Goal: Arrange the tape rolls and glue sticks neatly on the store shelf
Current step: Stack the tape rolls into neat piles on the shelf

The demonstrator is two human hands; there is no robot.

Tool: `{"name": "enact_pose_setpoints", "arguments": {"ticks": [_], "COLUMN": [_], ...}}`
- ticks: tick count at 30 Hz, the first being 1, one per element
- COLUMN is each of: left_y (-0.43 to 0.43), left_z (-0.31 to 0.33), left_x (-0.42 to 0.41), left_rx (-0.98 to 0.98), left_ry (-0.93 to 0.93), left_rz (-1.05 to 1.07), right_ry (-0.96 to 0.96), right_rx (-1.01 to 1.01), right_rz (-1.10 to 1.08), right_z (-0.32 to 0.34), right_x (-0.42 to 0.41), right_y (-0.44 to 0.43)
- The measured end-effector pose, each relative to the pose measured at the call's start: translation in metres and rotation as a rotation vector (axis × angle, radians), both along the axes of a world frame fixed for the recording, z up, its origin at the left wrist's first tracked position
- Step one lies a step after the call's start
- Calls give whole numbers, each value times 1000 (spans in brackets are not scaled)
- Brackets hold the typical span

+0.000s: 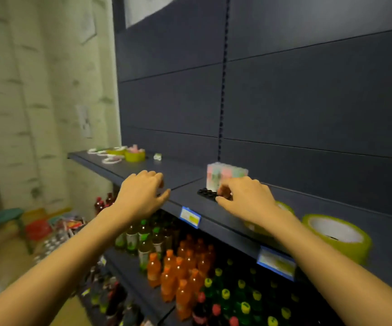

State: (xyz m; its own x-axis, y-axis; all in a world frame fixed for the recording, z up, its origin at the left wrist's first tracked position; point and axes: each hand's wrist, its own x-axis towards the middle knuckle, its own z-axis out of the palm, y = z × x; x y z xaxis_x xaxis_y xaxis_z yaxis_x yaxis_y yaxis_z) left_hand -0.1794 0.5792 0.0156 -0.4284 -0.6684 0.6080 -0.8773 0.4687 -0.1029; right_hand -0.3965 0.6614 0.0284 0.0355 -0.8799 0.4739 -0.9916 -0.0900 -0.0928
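Nearest and lowest stand rows of bottles (183, 276) with orange, green and yellow tops. Above them is the dark shelf (216, 222). On its near right side a big tape roll (338, 236) lies flat, green on the outside and white inside. It looks light and stiff. Its side may be smooth, so a good place to hold it is with fingers in the hole and the thumb on the outside.

A bit farther, the left hand (143, 194) rests on the shelf edge with its fingers loosely bent, and nothing shows in it. The right hand (244, 198) has its fingers curled down at some small black things (206, 193), maybe glue sticks. It is too blurry to tell if it pinches one. They look tiny and light and could roll or tip, so it is best to hold one by its sides.

Just behind them stands a pastel pack (225, 176). At the far left end of the shelf sit more tape rolls (135, 155), yellow and white, well apart from the hands.
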Motion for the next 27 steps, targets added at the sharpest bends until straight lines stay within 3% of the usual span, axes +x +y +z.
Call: {"name": "enact_pose_setpoints", "arguments": {"ticks": [6,16,27], "left_y": [-48,-157,-257], "left_z": [-1,2,-11], "left_x": [80,197,220], "left_rx": [-25,-14,95], "left_ry": [-7,-51,-23], "left_rz": [63,85,1], "right_ry": [19,-32,-5], "right_rx": [-3,98,214], "right_rz": [127,30,-122], "right_z": [0,-5,-4], "right_x": [69,172,195], "right_y": [-73,-213,-325]}}
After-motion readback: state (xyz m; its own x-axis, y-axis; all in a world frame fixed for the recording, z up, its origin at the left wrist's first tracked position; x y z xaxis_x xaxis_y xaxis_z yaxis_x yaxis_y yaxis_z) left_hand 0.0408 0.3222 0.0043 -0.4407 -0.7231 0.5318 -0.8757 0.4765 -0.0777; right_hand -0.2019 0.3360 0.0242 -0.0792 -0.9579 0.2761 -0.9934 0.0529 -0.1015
